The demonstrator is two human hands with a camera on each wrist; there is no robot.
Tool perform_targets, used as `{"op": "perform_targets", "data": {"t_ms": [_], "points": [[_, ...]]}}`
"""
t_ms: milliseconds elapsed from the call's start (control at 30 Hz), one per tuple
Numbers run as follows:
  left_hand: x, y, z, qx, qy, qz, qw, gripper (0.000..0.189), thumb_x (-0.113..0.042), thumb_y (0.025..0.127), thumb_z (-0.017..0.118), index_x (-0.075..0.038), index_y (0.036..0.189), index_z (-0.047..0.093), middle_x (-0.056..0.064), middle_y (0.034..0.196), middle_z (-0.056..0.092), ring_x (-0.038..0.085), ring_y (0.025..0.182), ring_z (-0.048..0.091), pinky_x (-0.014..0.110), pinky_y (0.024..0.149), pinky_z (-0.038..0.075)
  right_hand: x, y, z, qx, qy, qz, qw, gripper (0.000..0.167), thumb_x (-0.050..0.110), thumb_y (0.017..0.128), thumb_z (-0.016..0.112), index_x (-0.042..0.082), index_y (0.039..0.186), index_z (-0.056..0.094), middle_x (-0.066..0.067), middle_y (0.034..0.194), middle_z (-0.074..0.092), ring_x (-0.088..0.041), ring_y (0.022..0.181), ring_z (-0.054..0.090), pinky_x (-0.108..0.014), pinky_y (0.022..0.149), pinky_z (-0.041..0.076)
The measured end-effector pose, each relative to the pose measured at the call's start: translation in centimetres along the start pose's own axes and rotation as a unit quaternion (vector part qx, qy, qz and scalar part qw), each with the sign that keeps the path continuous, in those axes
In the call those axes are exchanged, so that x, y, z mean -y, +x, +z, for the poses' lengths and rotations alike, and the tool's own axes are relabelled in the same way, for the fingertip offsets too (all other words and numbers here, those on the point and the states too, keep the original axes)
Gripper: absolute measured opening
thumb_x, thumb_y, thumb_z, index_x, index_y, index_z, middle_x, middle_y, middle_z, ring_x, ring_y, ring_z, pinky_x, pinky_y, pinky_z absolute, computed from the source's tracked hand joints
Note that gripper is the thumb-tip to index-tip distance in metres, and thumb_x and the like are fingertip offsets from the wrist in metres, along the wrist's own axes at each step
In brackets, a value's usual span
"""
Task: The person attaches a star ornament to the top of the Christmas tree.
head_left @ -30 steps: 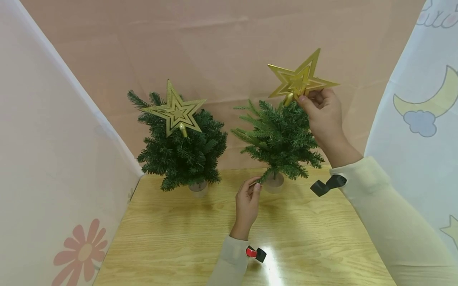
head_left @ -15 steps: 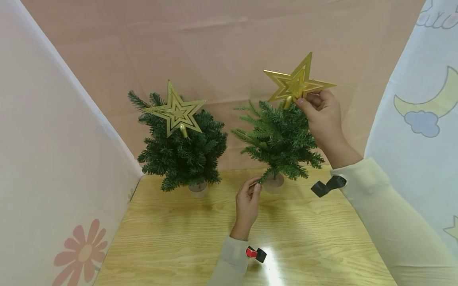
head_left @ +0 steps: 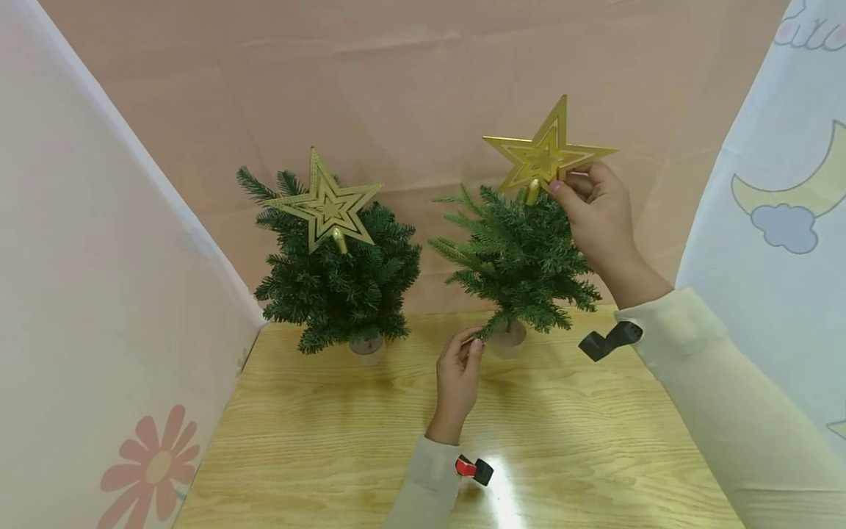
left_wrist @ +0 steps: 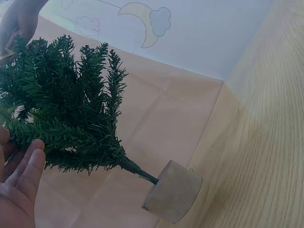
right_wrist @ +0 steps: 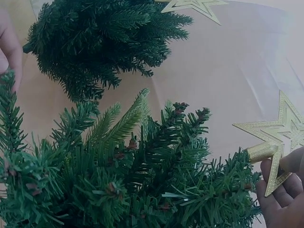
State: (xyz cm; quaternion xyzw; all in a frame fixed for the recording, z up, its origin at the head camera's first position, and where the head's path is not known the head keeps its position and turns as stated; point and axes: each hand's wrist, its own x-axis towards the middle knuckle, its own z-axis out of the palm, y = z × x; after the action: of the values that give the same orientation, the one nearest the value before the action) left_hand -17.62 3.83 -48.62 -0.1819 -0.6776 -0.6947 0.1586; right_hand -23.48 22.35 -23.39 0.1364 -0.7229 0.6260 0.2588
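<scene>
My right hand pinches a gold star tree topper by a lower point, over the top of the right small artificial Christmas tree. In the right wrist view, the star's hollow stem is close to the upper twigs. My left hand is low at the tree's front left, thumb and fingers on the tip of a lower branch. In the left wrist view, its fingers show beside the needles. The right tree stands upright on a round wooden base.
A second small tree stands to the left, bearing another gold star that leans back. Both trees are at the rear of the wooden table. A pinkish cloth hangs behind, with pale patterned cloths at either side.
My right hand has moved the star slightly left, and the star has turned more upright with its stem close over the right tree's top. The left hand has stayed at the lower branch.
</scene>
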Motion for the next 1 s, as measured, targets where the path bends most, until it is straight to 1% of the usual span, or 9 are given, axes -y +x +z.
{"op": "perform_targets", "data": {"t_ms": [167, 300, 467, 633, 700, 867, 1000], "points": [[0.0, 0.0, 0.1, -0.002, 0.004, -0.002, 1.0000, 0.030, -0.020, 0.103, 0.050, -0.010, 0.131, 0.058, 0.006, 0.121, 0.058, 0.023, 0.110, 0.063, 0.029, 0.091, 0.052, 0.1, 0.2, -0.2, 0.006, -0.053, 0.017, 0.9985, 0.030, 0.011, 0.096, 0.061, 0.006, 0.126, 0.058, -0.011, 0.119, 0.064, -0.012, 0.109, 0.063, -0.026, 0.095, 0.049], [0.0, 0.0, 0.2, -0.003, 0.004, -0.001, 1.0000, 0.030, -0.014, 0.103, 0.050, -0.007, 0.131, 0.056, 0.008, 0.123, 0.057, 0.024, 0.110, 0.063, 0.031, 0.091, 0.053, 0.3, 0.4, -0.4, 0.024, -0.098, 0.027, 0.9945, 0.032, 0.013, 0.099, 0.057, 0.005, 0.130, 0.055, -0.015, 0.124, 0.062, -0.013, 0.111, 0.061, -0.026, 0.095, 0.049], [0.1, 0.1, 0.1, -0.002, 0.001, -0.007, 1.0000, 0.031, -0.018, 0.103, 0.050, -0.006, 0.131, 0.057, 0.006, 0.123, 0.058, 0.024, 0.110, 0.063, 0.030, 0.091, 0.052, 0.6, 0.8, -0.6, 0.051, -0.133, 0.030, 0.9893, 0.034, 0.015, 0.101, 0.053, 0.002, 0.132, 0.052, -0.020, 0.129, 0.059, -0.017, 0.113, 0.060, -0.027, 0.096, 0.048], [0.1, 0.1, 0.0, -0.001, -0.003, -0.002, 1.0000, 0.034, -0.024, 0.103, 0.050, -0.007, 0.130, 0.057, 0.004, 0.123, 0.058, 0.026, 0.110, 0.063, 0.029, 0.091, 0.052, 0.7, 0.9, -0.6, 0.062, -0.144, 0.033, 0.9871, 0.034, 0.014, 0.101, 0.052, 0.000, 0.132, 0.051, -0.022, 0.131, 0.057, -0.020, 0.115, 0.060, -0.027, 0.097, 0.048], [0.1, 0.1, 0.0, -0.002, -0.002, 0.001, 1.0000, 0.034, -0.026, 0.103, 0.049, -0.007, 0.130, 0.058, 0.004, 0.123, 0.058, 0.025, 0.110, 0.064, 0.029, 0.091, 0.053, 0.7, 0.9, -0.6, 0.064, -0.141, 0.037, 0.9873, 0.034, 0.014, 0.101, 0.052, -0.001, 0.132, 0.051, -0.023, 0.130, 0.057, -0.020, 0.115, 0.061, -0.026, 0.097, 0.048], [0.1, 0.1, 0.0, -0.003, 0.003, 0.002, 1.0000, 0.032, -0.025, 0.103, 0.049, -0.010, 0.130, 0.058, 0.005, 0.120, 0.058, 0.022, 0.109, 0.064, 0.030, 0.091, 0.053, 0.8, 1.0, -0.7, 0.072, -0.143, 0.048, 0.9860, 0.032, 0.013, 0.102, 0.051, -0.003, 0.129, 0.050, -0.024, 0.131, 0.056, -0.021, 0.115, 0.061, -0.024, 0.095, 0.048], [0.1, 0.0, 0.0, -0.003, 0.002, 0.001, 1.0000, 0.032, -0.025, 0.103, 0.049, -0.009, 0.130, 0.058, 0.005, 0.120, 0.059, 0.025, 0.109, 0.064, 0.030, 0.091, 0.053, 0.8, 1.1, -0.8, 0.083, -0.140, 0.059, 0.9848, 0.031, 0.013, 0.102, 0.050, -0.003, 0.129, 0.049, -0.024, 0.132, 0.055, -0.022, 0.116, 0.060, -0.023, 0.095, 0.048]]}}
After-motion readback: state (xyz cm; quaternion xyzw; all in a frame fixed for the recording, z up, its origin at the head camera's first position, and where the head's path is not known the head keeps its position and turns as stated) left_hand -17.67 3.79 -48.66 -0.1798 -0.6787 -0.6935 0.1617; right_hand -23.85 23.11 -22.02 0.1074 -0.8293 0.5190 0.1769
